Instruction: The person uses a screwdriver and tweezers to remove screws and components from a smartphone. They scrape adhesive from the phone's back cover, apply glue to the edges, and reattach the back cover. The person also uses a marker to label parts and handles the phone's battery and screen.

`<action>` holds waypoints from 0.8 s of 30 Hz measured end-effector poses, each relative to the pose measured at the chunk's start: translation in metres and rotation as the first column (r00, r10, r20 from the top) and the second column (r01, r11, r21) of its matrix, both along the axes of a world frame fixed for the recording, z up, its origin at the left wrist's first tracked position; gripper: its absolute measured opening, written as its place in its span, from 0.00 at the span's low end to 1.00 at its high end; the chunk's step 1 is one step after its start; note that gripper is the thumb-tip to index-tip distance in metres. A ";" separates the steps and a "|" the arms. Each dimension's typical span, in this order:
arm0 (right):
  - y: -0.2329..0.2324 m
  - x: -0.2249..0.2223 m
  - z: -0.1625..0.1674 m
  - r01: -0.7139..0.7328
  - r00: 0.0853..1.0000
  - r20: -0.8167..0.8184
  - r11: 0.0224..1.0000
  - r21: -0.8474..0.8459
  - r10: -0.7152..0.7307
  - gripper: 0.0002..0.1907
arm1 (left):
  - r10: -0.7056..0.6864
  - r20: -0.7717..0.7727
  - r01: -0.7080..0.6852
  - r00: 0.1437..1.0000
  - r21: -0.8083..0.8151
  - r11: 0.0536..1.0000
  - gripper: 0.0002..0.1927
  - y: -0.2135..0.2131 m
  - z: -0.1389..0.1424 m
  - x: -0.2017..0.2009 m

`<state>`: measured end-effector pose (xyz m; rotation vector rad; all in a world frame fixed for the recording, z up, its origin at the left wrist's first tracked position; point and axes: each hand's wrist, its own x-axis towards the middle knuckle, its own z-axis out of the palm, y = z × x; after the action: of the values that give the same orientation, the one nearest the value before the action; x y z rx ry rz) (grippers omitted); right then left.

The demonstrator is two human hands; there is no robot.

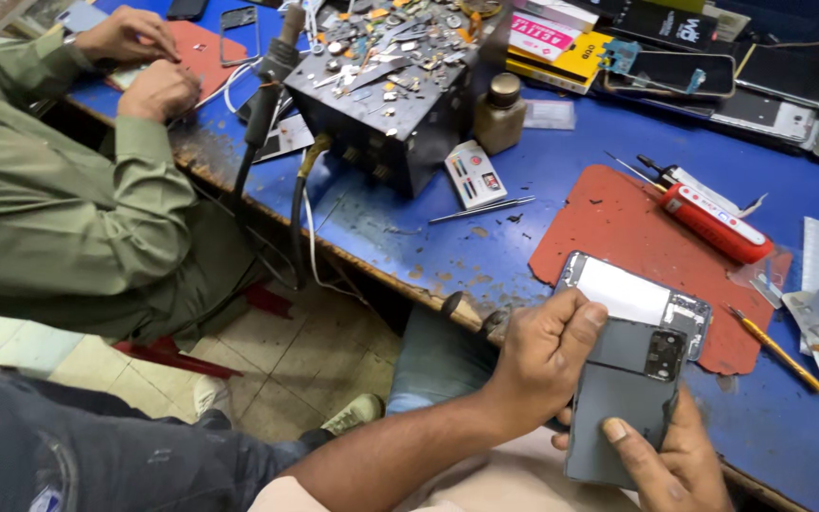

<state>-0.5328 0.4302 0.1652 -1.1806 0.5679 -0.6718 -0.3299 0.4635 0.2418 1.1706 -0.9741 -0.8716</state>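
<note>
Both my hands hold a dark grey phone (623,403), back side up with its camera block at the top right. My left hand (537,360) wraps its fingers over the phone's upper left edge. My right hand (680,469) supports it from below, thumb pressed on the lower back panel. Just beyond it, an opened phone body (632,294) with a pale inner face lies on a red work mat (609,223) on the blue table (523,161).
A red handheld tool (713,223), a yellow-handled tool (777,353), tweezers (481,210), a brown bottle (501,112) and a black box (386,104) strewn with small parts lie around. At the left a co-worker in a green shirt (68,199) works at the table.
</note>
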 end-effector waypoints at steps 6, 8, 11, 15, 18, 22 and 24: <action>0.034 -0.009 0.004 0.070 0.997 -0.032 0.995 -0.067 -0.073 0.32 | 0.040 0.207 -0.007 0.977 -0.158 0.987 0.12 0.040 -0.012 0.003; 0.042 -0.012 0.006 0.068 0.996 -0.046 0.995 -0.073 -0.072 0.32 | -0.015 0.200 0.041 0.980 -0.125 0.991 0.09 0.054 -0.011 0.007; 0.053 -0.021 0.008 0.093 0.983 -0.154 0.994 -0.057 -0.101 0.32 | -0.161 0.138 0.166 0.977 -0.027 0.986 0.08 0.070 -0.008 0.014; 0.058 -0.035 0.010 0.163 0.946 -0.287 0.986 0.025 -0.149 0.29 | -0.283 0.125 0.289 0.951 -0.028 0.957 0.09 0.078 -0.006 0.014; 0.053 -0.042 0.012 0.038 0.975 -0.211 0.991 -0.125 -0.063 0.29 | -0.237 0.092 0.238 0.967 -0.006 0.971 0.09 0.077 -0.008 0.002; 0.045 -0.052 0.013 -0.049 0.770 -0.568 0.861 -0.506 -0.290 0.27 | -0.041 0.337 0.050 0.940 -0.018 0.999 0.08 0.073 -0.007 -0.014; 0.039 -0.060 0.013 -0.078 0.790 -0.510 0.770 -0.634 -0.340 0.27 | 0.061 0.450 0.018 0.891 -0.169 0.985 0.07 0.064 -0.005 -0.024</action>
<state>-0.5928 0.4691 0.1785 -2.0489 1.0285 -0.6208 -0.3537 0.5275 0.2365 1.2611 -1.3851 -0.4867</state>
